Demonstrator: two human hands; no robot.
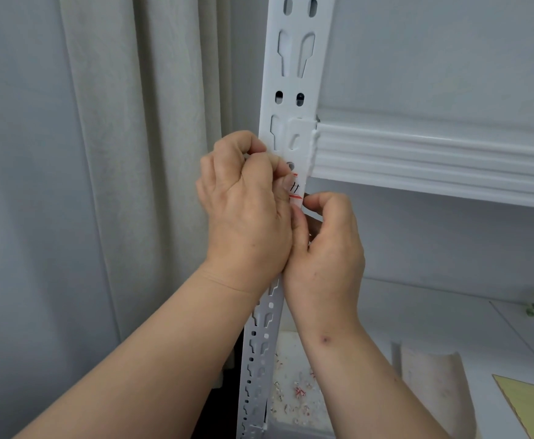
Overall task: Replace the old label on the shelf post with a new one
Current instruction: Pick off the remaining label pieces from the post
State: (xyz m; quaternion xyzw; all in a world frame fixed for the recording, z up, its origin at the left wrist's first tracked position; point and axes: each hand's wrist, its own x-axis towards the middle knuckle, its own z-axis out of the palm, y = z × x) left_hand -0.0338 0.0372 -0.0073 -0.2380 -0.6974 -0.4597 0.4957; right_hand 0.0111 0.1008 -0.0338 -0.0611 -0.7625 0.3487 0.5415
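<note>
White post (pixel 294 74) bears one red-striped label (pixel 296 188), pinched by two hands: left hand (pixel 246 210), right hand (pixel 326 245).

The shelf post (pixel 294 74) is a white metal upright punched with rows of slots and holes, standing vertical between the two hands. The label (pixel 296 189) is a small white strip with red lines and black handwritten marks, stuck on the post's face just right of the left hand's (pixel 243 213) thumb and directly above the right hand's (pixel 326 248) curled fingers.
</note>
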